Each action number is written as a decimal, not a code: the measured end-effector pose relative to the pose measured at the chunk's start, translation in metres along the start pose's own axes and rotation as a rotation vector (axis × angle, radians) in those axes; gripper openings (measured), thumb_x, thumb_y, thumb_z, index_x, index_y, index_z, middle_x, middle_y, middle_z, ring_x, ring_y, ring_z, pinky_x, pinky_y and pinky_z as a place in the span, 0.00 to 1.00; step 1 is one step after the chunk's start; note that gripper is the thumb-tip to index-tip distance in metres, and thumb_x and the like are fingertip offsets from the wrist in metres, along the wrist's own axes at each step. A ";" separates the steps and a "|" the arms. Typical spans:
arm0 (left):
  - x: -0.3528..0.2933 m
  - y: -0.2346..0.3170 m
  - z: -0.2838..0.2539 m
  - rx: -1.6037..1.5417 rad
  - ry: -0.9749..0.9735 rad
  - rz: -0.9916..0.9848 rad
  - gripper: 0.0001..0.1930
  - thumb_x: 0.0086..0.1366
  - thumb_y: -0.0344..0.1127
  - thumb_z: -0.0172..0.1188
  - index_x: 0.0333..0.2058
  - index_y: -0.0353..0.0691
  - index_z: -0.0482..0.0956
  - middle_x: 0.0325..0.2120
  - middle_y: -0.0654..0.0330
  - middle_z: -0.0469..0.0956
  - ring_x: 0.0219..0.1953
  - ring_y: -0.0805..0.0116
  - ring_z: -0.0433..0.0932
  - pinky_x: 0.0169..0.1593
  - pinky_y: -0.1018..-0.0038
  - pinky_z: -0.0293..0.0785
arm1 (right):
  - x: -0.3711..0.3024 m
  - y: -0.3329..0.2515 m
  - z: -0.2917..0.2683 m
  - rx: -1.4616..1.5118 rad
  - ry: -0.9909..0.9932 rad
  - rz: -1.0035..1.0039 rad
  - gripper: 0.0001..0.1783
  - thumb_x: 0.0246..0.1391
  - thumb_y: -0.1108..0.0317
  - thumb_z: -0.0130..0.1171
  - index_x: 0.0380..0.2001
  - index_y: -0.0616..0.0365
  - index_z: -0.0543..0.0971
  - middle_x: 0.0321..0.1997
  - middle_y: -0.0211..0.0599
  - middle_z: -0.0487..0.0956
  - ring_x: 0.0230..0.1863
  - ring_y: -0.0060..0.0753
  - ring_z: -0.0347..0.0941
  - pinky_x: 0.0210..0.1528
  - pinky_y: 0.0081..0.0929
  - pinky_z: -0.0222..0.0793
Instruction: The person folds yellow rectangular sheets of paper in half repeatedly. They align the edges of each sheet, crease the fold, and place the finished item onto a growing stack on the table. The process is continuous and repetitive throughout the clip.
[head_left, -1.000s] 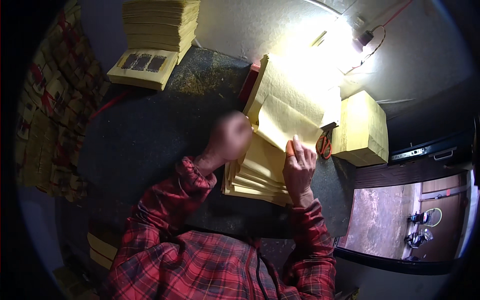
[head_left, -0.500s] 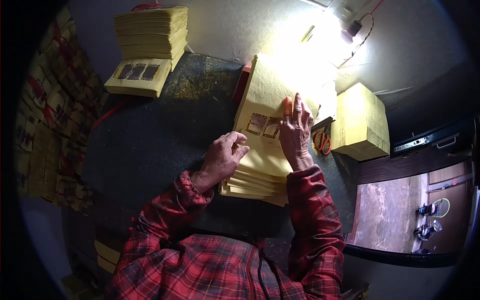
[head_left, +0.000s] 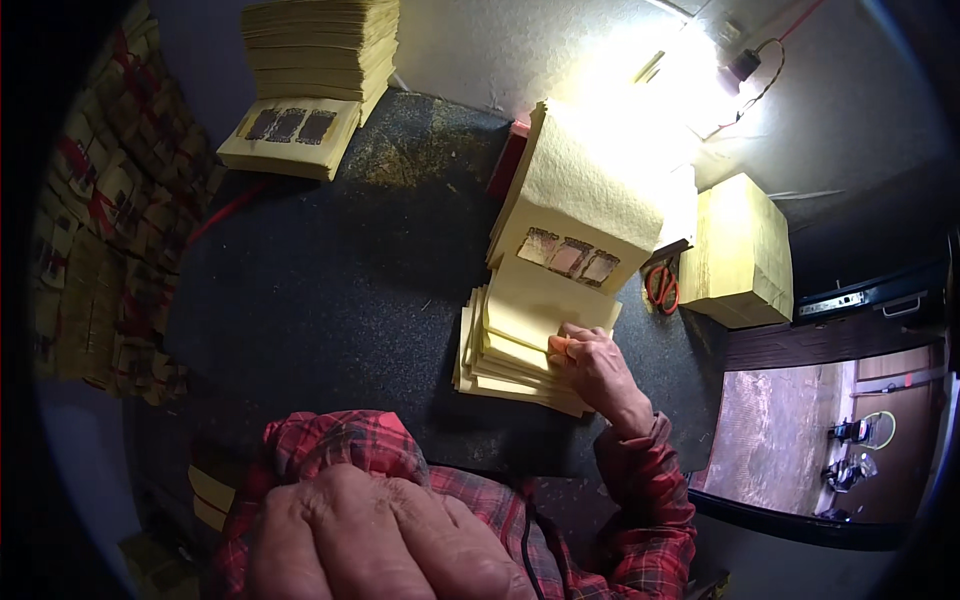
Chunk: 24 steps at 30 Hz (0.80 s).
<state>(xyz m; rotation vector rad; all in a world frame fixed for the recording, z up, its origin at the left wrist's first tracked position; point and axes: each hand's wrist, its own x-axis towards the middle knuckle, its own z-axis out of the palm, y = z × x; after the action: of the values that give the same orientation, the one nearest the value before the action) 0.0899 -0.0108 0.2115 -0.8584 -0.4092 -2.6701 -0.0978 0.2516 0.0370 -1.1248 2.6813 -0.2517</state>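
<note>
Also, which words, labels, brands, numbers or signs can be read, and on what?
No text can be read.
Small white rectangular label, far right: too small.
Dark ornate printed blocks on yellow paper pile: no legible lettering.
Similar blocks, yellow paper bundle, back left: likewise.

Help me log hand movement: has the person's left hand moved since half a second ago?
Yes. Judged against the dark table, the left hand has moved back toward the wearer, from beside the central yellow papers to the picture's lower edge.
</note>
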 end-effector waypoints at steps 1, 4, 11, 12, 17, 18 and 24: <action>0.002 0.001 0.010 -0.004 0.008 -0.024 0.17 0.71 0.38 0.71 0.24 0.38 0.80 0.19 0.55 0.78 0.27 0.62 0.77 0.35 0.50 0.94 | 0.005 -0.003 -0.008 0.074 -0.054 -0.005 0.30 0.55 0.70 0.70 0.63 0.55 0.80 0.70 0.49 0.76 0.62 0.52 0.75 0.65 0.49 0.70; 0.000 0.002 0.026 -0.017 0.138 -0.056 0.18 0.71 0.37 0.71 0.22 0.38 0.79 0.19 0.56 0.77 0.26 0.62 0.77 0.36 0.52 0.94 | 0.037 -0.020 -0.026 -0.033 0.348 -0.118 0.44 0.52 0.75 0.71 0.74 0.53 0.70 0.74 0.62 0.67 0.67 0.60 0.69 0.68 0.53 0.67; -0.001 -0.005 0.026 -0.151 0.072 -0.136 0.20 0.73 0.37 0.69 0.21 0.38 0.77 0.18 0.58 0.75 0.25 0.64 0.75 0.33 0.56 0.92 | 0.116 0.039 -0.023 -0.571 0.861 -0.132 0.32 0.58 0.78 0.61 0.68 0.62 0.77 0.74 0.55 0.72 0.67 0.59 0.72 0.66 0.55 0.70; -0.004 -0.008 0.030 -0.166 0.115 -0.121 0.20 0.74 0.38 0.68 0.21 0.38 0.77 0.18 0.58 0.75 0.25 0.64 0.74 0.33 0.57 0.91 | 0.108 0.041 -0.022 -0.640 0.868 -0.139 0.25 0.65 0.72 0.63 0.65 0.62 0.80 0.70 0.50 0.77 0.65 0.53 0.75 0.66 0.50 0.71; -0.005 -0.006 0.029 -0.221 0.167 -0.088 0.21 0.76 0.38 0.66 0.21 0.38 0.76 0.18 0.58 0.74 0.24 0.65 0.69 0.30 0.61 0.89 | 0.040 0.005 -0.002 -0.446 0.809 -0.160 0.15 0.58 0.75 0.67 0.49 0.60 0.88 0.60 0.45 0.84 0.56 0.45 0.81 0.58 0.45 0.74; -0.006 -0.005 0.028 -0.207 0.176 -0.077 0.21 0.75 0.37 0.66 0.21 0.37 0.76 0.18 0.58 0.74 0.24 0.65 0.69 0.30 0.60 0.89 | 0.027 0.001 0.007 -0.387 0.757 -0.162 0.15 0.57 0.75 0.68 0.48 0.60 0.88 0.59 0.45 0.85 0.54 0.44 0.81 0.58 0.44 0.74; -0.009 -0.002 0.017 -0.161 0.056 -0.070 0.19 0.73 0.30 0.67 0.21 0.36 0.76 0.17 0.55 0.72 0.24 0.63 0.68 0.30 0.57 0.90 | 0.002 -0.013 -0.004 0.151 0.136 0.002 0.21 0.61 0.71 0.67 0.57 0.56 0.84 0.65 0.55 0.80 0.60 0.54 0.79 0.65 0.45 0.73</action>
<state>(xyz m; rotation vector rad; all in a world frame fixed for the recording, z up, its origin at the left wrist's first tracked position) 0.1045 -0.0007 0.2193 -0.8254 -0.2173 -2.8150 -0.0912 0.2413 0.0440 -1.0957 2.7253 -0.5387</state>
